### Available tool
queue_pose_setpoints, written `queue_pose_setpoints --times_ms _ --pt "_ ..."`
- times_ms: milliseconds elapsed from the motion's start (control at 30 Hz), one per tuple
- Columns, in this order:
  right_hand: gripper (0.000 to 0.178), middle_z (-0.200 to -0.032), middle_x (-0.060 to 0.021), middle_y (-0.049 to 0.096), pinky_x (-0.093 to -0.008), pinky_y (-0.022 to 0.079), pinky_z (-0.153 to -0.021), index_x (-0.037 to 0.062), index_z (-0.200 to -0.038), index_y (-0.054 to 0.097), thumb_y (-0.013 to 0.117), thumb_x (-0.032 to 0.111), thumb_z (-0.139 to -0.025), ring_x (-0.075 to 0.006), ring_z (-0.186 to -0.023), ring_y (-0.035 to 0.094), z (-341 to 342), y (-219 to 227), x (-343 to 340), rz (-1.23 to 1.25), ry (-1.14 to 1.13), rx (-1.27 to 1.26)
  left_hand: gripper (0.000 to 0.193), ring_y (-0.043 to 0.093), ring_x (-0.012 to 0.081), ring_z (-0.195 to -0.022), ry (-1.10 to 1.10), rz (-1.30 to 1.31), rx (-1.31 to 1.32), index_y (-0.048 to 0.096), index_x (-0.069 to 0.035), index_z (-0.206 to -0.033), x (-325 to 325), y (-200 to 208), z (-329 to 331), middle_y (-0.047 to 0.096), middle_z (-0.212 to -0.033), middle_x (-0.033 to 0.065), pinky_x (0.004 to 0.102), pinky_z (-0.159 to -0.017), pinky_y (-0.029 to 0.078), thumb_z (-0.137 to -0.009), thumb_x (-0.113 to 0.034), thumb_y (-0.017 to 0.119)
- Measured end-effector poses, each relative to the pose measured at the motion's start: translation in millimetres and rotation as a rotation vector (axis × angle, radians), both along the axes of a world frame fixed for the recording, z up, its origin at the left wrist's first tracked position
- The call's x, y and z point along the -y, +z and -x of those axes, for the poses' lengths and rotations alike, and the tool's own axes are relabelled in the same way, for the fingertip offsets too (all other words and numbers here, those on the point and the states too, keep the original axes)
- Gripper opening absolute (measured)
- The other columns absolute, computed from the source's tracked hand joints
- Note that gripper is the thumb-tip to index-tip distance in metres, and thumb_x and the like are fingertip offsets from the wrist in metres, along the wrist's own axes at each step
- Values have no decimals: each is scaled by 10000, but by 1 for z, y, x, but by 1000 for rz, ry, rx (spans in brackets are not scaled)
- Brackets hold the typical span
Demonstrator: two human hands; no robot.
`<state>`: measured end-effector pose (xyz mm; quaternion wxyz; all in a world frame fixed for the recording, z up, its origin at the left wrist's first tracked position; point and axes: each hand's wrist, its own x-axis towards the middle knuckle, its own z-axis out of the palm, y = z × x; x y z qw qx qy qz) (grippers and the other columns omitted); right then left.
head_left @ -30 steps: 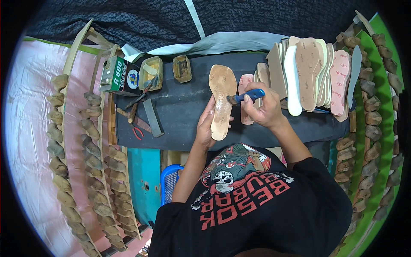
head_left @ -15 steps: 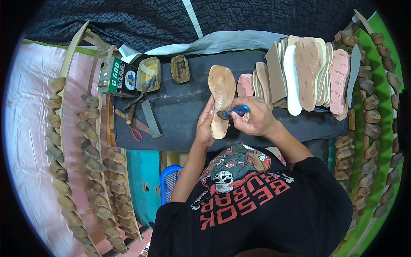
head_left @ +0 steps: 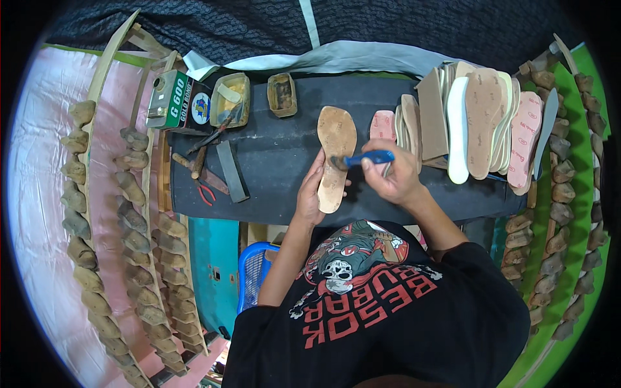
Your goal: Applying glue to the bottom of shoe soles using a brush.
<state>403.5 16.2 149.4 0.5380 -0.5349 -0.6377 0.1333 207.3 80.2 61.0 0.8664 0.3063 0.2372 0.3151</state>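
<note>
A tan shoe insole (head_left: 337, 129) is held upright over the table by my left hand (head_left: 312, 189), the thumb along its left edge and fingertips showing past its right edge. My right hand (head_left: 396, 176) is closed around the blue handle of a brush (head_left: 370, 157). The brush's bristle end rests against the insole's narrow middle, with the handle pointing right. Just beyond my right hand lie a pink insole (head_left: 382, 123) and a small stack of tan insoles (head_left: 409, 129).
A larger row of insoles (head_left: 482, 129) stands at the table's right. Far left are a green glue can (head_left: 169, 100), a tub (head_left: 240, 116) and a smaller tub (head_left: 282, 97). Pliers (head_left: 206, 195), a hammer (head_left: 198, 163) and a grey block (head_left: 231, 171) lie nearer. Racks of shoe lasts (head_left: 81, 223) flank both sides.
My right hand has shifted slightly right, and the brush handle now sticks out more to the right above it. The view has tilted a little. My left hand keeps the insole in nearly the same place.
</note>
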Motion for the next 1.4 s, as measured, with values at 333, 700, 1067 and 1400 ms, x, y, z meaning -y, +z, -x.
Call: queue_pose_setpoints --times_ms 333,700,1067,1400 --pt "249 -957 -122 745 -291 543 -716 14 -1157 679 706 122 -933 -159 -798 706 21 -54 -108 173 -171 -322 687 695 304 -1009 88 145 -46 199 -142 -1614 -10 -37 57 537 -1442 134 401 -790 610 -994 -300 448" --pt "240 -840 -142 742 -317 555 -661 -3 -1120 671 693 160 -945 -175 -723 718 52 -84 -210 316 -176 -182 700 691 324 -1008 227 186 2 221 -126 -1608 -39 -50 104 545 -1436 148 415 -783 609 -947 -254 410" --pt "220 -809 -145 732 -332 553 -647 5 -1114 676 685 154 -952 -184 -690 706 55 -92 -205 376 -154 -74 713 685 329 -1038 252 159 7 207 -135 -1615 -43 -44 114 503 -1493 128 406 -786 602 -939 -251 401" --pt "201 -837 -56 627 -251 524 -623 5 -1140 545 581 170 -1030 -103 -679 622 50 -64 -152 59 122 -609 696 684 325 -1042 334 85 61 215 -170 -1614 -37 -20 92 531 -1459 124 409 -790 605 -947 -253 398"
